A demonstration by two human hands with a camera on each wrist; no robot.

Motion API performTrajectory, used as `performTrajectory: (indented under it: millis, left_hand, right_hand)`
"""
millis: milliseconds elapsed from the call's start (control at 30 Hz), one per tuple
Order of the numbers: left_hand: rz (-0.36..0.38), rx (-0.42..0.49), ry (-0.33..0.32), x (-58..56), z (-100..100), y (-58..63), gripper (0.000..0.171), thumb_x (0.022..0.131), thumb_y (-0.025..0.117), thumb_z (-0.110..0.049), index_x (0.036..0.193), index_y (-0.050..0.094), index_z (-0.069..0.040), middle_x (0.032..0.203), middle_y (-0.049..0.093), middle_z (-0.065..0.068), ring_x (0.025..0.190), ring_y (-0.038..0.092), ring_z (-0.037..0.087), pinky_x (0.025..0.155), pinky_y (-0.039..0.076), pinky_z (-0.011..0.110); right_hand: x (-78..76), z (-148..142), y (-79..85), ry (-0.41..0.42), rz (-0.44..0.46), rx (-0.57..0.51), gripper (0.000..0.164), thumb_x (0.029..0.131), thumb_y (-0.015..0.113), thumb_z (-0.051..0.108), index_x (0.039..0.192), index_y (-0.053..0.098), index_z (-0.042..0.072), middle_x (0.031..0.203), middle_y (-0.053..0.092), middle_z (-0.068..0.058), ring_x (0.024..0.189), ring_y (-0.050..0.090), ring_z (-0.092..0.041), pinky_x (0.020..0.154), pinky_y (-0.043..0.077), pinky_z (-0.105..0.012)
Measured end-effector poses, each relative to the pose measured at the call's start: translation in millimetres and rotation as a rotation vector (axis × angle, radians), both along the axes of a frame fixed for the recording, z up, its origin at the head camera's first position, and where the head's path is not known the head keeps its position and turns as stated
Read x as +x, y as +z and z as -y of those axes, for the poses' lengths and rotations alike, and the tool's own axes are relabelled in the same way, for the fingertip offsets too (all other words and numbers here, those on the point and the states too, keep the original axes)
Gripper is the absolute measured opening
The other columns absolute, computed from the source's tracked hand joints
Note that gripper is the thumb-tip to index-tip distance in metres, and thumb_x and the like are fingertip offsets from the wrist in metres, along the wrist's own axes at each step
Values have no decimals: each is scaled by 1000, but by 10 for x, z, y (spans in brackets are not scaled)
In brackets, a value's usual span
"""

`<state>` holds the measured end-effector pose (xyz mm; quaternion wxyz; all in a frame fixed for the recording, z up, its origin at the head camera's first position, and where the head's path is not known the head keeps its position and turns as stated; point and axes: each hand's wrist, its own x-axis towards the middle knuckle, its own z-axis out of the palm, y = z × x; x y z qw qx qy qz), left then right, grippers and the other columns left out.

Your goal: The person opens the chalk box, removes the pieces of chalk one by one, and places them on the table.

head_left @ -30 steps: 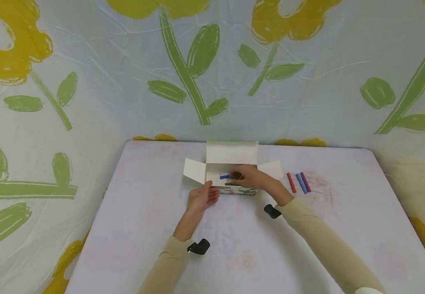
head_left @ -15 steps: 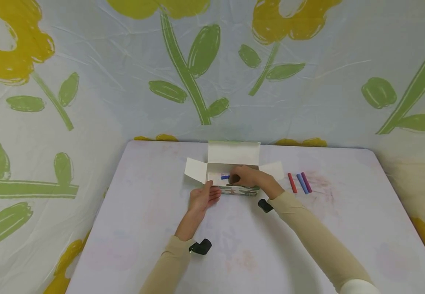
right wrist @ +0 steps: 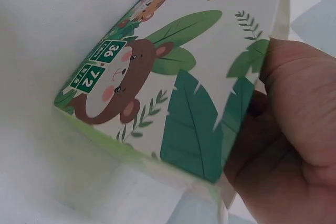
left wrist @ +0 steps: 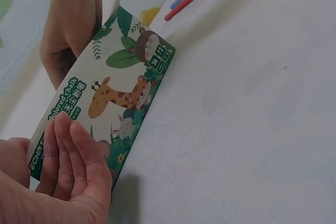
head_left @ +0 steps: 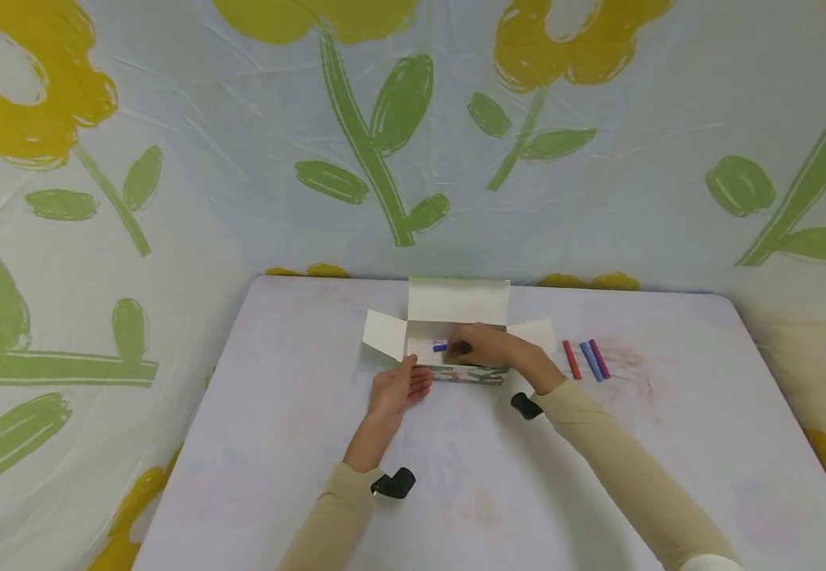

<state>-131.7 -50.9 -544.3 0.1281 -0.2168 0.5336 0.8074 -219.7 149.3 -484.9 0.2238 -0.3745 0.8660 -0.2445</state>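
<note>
A printed "Colored Chalk" box (left wrist: 118, 85) stands with its flaps open towards the back of the table. Seen from the head, a short blue chalk stick (head_left: 440, 347) shows inside on the white inner surface. My left hand (head_left: 391, 388) is at the box's near left corner, thumb at the rim and fingers extended along the printed front. In the left wrist view those fingers (left wrist: 68, 150) look nearly straight. My right hand (head_left: 480, 345) reaches over the front wall into the box. Its fingertips are hidden inside, so I cannot tell whether they hold a chalk.
Right of the box, a red chalk (head_left: 572, 360), a blue chalk (head_left: 590, 362) and a purple chalk (head_left: 600, 358) lie on the table (head_left: 277, 365). Side flaps (head_left: 385, 335) and a raised back flap (head_left: 459, 300) stick out from the box. Flower-printed cloth (head_left: 242, 159) hangs behind.
The right hand dips deeper into the box at half a second ago, then draws slightly back. A dark stick below its fingers a second ago no longer shows. The left hand keeps its place.
</note>
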Motion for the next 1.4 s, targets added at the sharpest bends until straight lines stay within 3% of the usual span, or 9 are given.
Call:
performTrajectory:
  millis: [367,667,733,967,1100,1400]
  left_hand:
    - [12,27,-29,12,20,2,38,104,61,-24,105,69,12,84,74,8,75,70,11,74,60,23]
    - [30,14,-40,4,30,6,38,103,63,-28,102,70,10,85,74,8,76,71,12,76,61,25]
    - [30,6,-41,-1,29,8,39,102,64,-29,103,71,10,85,74,8,76,71,12,76,61,25]
    - [33,-17,-31,-2,24,14,38,101,65,-29,99,72,8,83,74,7,73,71,11,74,61,25]
    - [37,-20,-28,-8,26,5,37,102,65,-29,95,72,6,81,74,7,73,71,11,72,61,24]
    - [31,-39,-36,-8,19,5,39,103,63,-29,101,71,9,85,75,9,75,72,12,73,62,24]
  right_hand:
    - [36,-304,62,-116,-19,-195,15,98,69,4,112,69,-1,98,70,-5,91,64,-19,83,58,-38]
    - [40,-632,134,-306,-48,-346,24,100,67,9,122,68,-3,112,70,-12,104,66,-27,99,55,-51]
    - [37,-693,169,-347,-52,-363,26,100,68,10,123,67,-2,112,70,-12,104,66,-26,99,55,-47]
    - [82,-897,341,-453,-15,-401,35,101,68,16,132,63,0,118,69,-15,109,66,-30,89,52,-15]
    - [127,-1045,421,-490,25,-439,39,103,65,18,137,59,0,124,67,-18,110,66,-29,88,55,-16]
    - [198,-1428,438,-614,136,-528,44,104,63,20,142,54,-1,127,62,-24,102,70,-9,90,59,-26]
